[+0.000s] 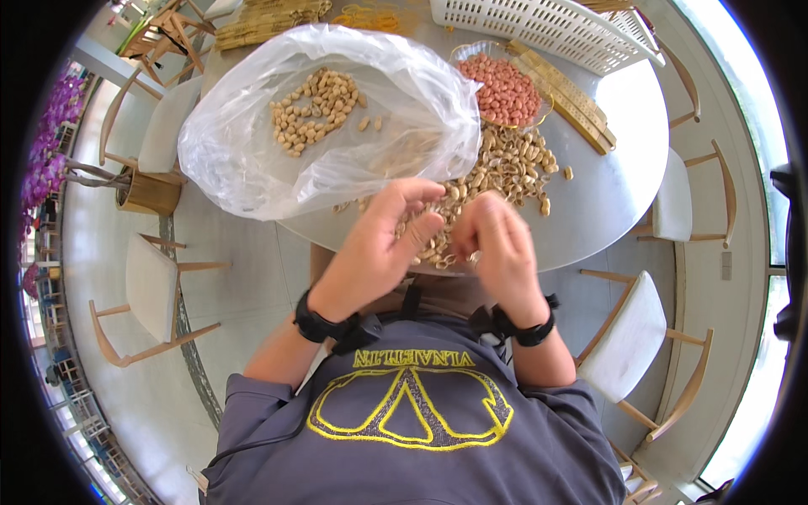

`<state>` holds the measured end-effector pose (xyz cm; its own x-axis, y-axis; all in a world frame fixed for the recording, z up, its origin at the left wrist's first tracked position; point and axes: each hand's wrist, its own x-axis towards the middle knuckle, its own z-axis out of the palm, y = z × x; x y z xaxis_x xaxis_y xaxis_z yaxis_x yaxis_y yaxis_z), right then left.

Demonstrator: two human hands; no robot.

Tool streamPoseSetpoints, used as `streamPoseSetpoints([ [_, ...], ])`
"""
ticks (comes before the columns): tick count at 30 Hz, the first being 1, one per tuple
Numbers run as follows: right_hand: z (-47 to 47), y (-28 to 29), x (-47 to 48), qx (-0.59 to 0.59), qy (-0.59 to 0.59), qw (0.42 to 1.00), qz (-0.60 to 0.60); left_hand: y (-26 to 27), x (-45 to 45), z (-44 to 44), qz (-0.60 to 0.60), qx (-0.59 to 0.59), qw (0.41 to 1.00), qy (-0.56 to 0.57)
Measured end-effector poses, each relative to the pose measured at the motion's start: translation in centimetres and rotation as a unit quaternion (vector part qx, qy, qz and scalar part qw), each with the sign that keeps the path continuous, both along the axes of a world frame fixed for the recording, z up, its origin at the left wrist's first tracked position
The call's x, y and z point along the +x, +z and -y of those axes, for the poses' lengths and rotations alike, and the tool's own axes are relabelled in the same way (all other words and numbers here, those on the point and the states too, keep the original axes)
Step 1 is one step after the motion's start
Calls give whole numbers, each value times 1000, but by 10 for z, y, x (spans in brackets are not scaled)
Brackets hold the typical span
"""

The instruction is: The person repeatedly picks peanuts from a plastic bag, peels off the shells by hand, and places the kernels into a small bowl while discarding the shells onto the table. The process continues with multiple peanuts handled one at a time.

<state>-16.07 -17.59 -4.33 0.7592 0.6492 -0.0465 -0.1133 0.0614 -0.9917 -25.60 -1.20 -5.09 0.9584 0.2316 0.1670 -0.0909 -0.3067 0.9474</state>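
My left hand (pixel 385 243) is over the table's near edge, thumb and fingers apart, with nothing visible in it. To its right, my right hand (pixel 499 243) is curled with the fingertips turned down and blurred; whether it grips something is hidden. A heap of peanut shells (pixel 514 164) lies beneath and beyond both hands. Ahead on the left, a clear plastic bag (pixel 404 145) lies spread wide, with unshelled peanuts (pixel 315 104) inside. Behind the shells stands a clear gold-rimmed bowl (pixel 548 108) full of pink-skinned shelled peanuts (pixel 502 88).
The round table (pixel 622 189) carries a white perforated plastic basket (pixel 536 28) at the back. Gold-coloured strips (pixel 568 98) lie beside the bowl, with more gold bundles (pixel 268 22) and orange bands (pixel 372 19) at the far left. Chairs (pixel 625 334) surround the table.
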Motion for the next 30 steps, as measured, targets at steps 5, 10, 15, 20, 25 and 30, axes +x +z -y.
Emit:
streamPoseSetpoints([
  [5,70,-6,41,41,-17,999,-3,15,-51,-76,-163,-125,971,-126],
  [10,98,-11,48,-33,-41,998,18,-4,-68,-87,-301,-41,939,-162],
  [15,86,-5,48,-91,-32,994,58,4,-64,-78,-288,-51,949,-121],
  [20,81,-4,38,-149,36,985,73,21,-28,-129,-177,26,980,92],
  [25,81,-4,25,-140,56,983,107,16,42,-210,-120,200,950,209],
  [30,91,1,23,-160,34,983,80,-6,98,-234,-245,355,893,129],
])
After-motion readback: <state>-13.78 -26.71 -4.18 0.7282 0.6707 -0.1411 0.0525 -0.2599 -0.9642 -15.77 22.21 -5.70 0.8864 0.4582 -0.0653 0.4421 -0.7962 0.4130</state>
